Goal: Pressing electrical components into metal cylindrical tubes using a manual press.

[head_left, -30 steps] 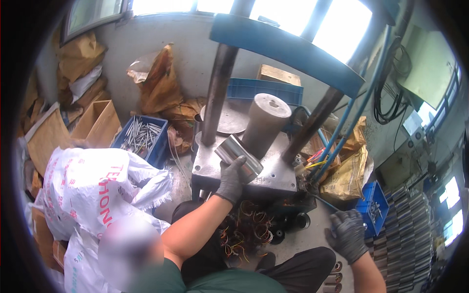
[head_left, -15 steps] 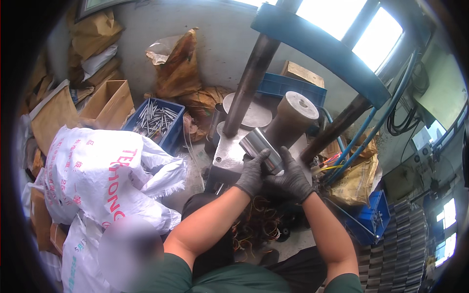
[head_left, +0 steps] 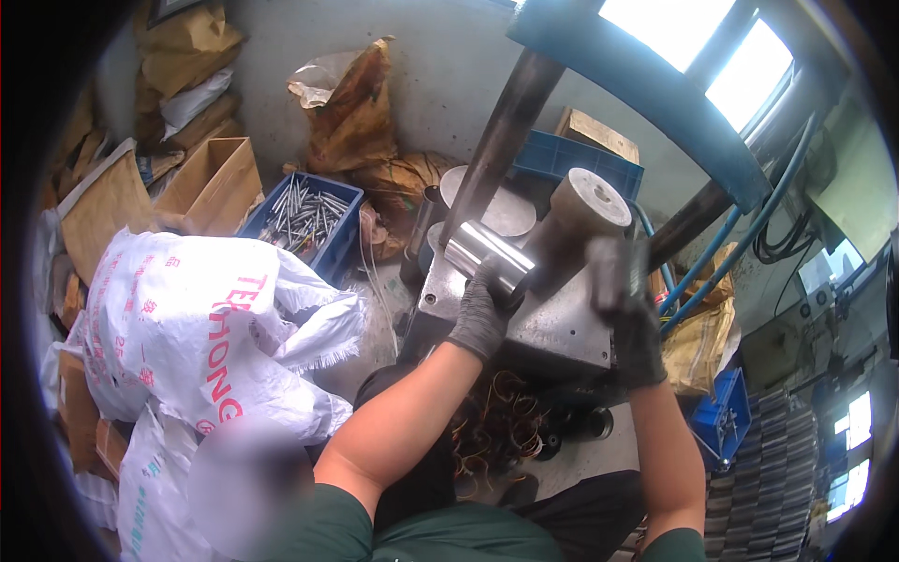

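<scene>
My gloved left hand (head_left: pixel 487 314) is wrapped round a shiny metal cylinder (head_left: pixel 487 255), held tilted over the metal base plate (head_left: pixel 567 328) of a press. Further right, my gloved right hand (head_left: pixel 632 328) is apart from the cylinder, over the plate's right side. Motion smears its fingers, and I cannot make out whether anything is in them. Between and beyond my hands stands a thick, dull metal column (head_left: pixel 592 211) with a round top. A flat round metal disc (head_left: pixel 492 201) lies behind the press's left post (head_left: pixel 510 131).
A blue crossbar (head_left: pixel 646 89) spans the posts overhead. At left are a blue bin of metal rods (head_left: pixel 304 215), a wooden box (head_left: pixel 213 184) and a white sack (head_left: pixel 178 318). Blue hoses (head_left: pixel 749 248) run down at right. Curly rings (head_left: pixel 506 417) lie below my hands.
My right hand has let go of the shiny cylinder and moved right. My left hand keeps hold of it, now slightly further left and higher. The view has shifted a little.
</scene>
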`<move>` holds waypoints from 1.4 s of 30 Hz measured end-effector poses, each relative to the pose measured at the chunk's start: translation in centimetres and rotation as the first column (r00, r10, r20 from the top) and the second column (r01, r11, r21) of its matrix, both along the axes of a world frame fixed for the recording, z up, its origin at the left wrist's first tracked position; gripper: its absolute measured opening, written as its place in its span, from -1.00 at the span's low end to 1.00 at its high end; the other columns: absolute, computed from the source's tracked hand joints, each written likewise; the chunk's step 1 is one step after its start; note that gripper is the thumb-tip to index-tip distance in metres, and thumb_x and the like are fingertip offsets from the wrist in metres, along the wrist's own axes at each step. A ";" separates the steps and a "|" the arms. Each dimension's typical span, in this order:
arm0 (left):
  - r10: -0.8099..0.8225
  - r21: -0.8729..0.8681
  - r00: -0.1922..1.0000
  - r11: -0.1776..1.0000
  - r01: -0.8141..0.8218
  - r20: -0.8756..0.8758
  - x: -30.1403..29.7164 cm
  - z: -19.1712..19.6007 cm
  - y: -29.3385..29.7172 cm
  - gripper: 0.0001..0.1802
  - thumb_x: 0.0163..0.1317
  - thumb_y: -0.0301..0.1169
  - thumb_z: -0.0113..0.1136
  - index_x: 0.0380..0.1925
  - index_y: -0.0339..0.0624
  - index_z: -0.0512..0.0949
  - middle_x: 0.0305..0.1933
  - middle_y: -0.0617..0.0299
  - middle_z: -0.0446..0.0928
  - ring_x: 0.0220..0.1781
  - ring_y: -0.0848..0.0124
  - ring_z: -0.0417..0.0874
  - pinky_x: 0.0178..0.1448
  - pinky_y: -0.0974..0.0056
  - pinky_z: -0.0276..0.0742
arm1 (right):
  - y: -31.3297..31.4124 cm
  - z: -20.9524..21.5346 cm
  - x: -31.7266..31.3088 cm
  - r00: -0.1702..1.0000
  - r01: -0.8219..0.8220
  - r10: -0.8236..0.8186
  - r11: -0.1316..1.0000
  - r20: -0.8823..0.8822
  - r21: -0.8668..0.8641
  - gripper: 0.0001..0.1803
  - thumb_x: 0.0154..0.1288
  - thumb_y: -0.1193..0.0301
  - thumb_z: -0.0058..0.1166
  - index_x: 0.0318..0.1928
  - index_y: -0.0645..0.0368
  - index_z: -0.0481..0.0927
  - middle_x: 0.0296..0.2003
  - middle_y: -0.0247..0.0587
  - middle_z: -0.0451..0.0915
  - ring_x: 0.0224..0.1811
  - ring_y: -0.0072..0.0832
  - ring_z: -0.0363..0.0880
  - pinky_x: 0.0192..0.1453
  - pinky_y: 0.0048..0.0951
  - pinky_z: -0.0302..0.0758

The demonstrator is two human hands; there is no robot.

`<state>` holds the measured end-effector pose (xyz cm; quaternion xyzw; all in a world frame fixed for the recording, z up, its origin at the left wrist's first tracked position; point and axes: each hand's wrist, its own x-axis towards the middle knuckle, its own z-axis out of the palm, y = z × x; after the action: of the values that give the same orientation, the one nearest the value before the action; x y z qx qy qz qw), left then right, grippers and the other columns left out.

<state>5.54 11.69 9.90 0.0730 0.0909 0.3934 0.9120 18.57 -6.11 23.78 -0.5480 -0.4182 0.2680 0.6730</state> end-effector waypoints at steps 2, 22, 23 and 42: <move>-0.045 -0.026 0.997 0.999 0.047 0.066 -0.1 0.2 -0.1 -0.66 0.44 -0.05 0.33 0.04 0.07 0.56 0.11 0.18 0.60 0.19 0.14 0.69 0.36 0.07 0.63 | 2.7 2.1 0.6 0.981 0.138 -0.154 0.981 0.116 0.134 -0.29 0.34 0.23 0.29 0.41 0.21 0.36 0.13 -0.13 0.57 0.13 -0.38 0.63 0.14 -0.31 0.63; 0.028 0.473 0.947 0.871 0.133 -0.319 0.0 1.8 -4.2 -0.13 0.20 -0.38 0.53 0.43 -0.08 0.21 0.26 0.16 0.52 0.28 0.28 0.60 0.33 0.10 0.66 | 7.6 2.3 4.2 0.721 0.251 -0.289 0.956 0.629 0.151 -0.63 0.49 0.23 0.29 0.12 0.21 0.65 -0.22 -0.26 0.68 -0.18 -0.46 0.64 -0.02 -0.33 0.57; 0.134 0.634 0.926 0.762 0.132 -0.354 0.8 1.3 -4.7 -0.07 0.16 -0.40 0.55 0.44 -0.03 0.17 0.26 0.15 0.51 0.29 0.29 0.60 0.30 0.12 0.69 | 5.2 1.0 4.8 0.899 0.137 -0.109 0.990 0.424 -0.036 -0.65 0.52 0.24 0.27 0.13 0.19 0.65 -0.23 -0.32 0.67 -0.21 -0.58 0.61 -0.09 -0.43 0.56; 0.335 0.661 0.826 -0.495 0.564 -0.454 3.4 -6.4 -15.6 -0.02 0.02 -0.34 0.60 0.47 -0.15 0.34 0.51 -0.15 0.33 0.50 -0.13 0.44 0.59 0.02 0.41 | -34.8 -24.8 10.7 0.893 0.311 -0.449 0.652 -0.023 -0.692 -0.55 0.27 0.31 0.20 0.15 0.20 0.71 -0.28 -0.25 0.72 -0.31 -0.57 0.64 -0.25 -0.41 0.60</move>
<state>8.90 -3.87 3.46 0.9258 -0.0670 0.1050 0.3570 29.27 -40.93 -0.99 -0.7999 -0.1012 0.3043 0.5073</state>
